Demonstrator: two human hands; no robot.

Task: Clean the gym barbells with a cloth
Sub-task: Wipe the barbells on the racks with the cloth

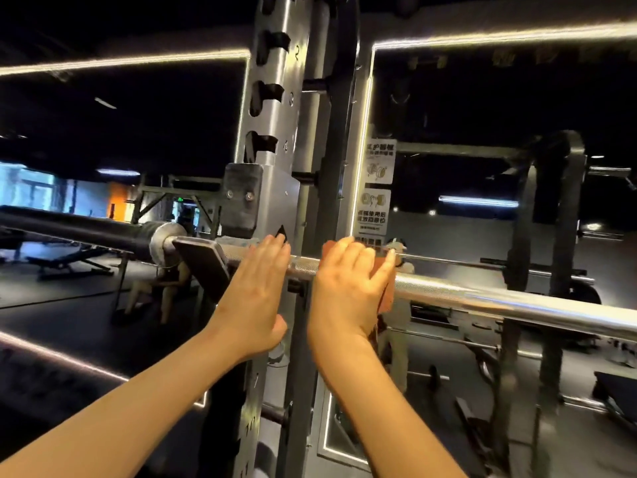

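Head view: from my remote seat I look down two bare forearms to a barbell [482, 298] lying across a rack in a dim gym.
Hidden: most of the cloth [386, 291] sits under my right hand [348, 288]; only a reddish-brown edge shows above the knuckles and below the fingers.
Also hidden: both hands cover the stretch of bar in front of the rack upright [275, 188], so I cannot tell whether the left palm truly touches the steel.
Cut off: the bar's right end runs out of the frame, and the dark sleeve [86, 229] leaves it on the left.
Hard to read: two signs [377, 201] on the upright are too blurred to make out.
Barbell: a bright chrome shaft, finely knurled near the hands and smooth and glossy farther right, with a silver collar [165, 241] joining it to the sleeve.
Position: it rests level at chest height on the rack's black hook [203, 263], just left of my left hand.
Right hand: fingers curl over the top of the bar, holding the cloth against it.
Left hand [255, 291]: flat, fingers straight and close together, holding nothing, laid over the bar just beside the right hand.
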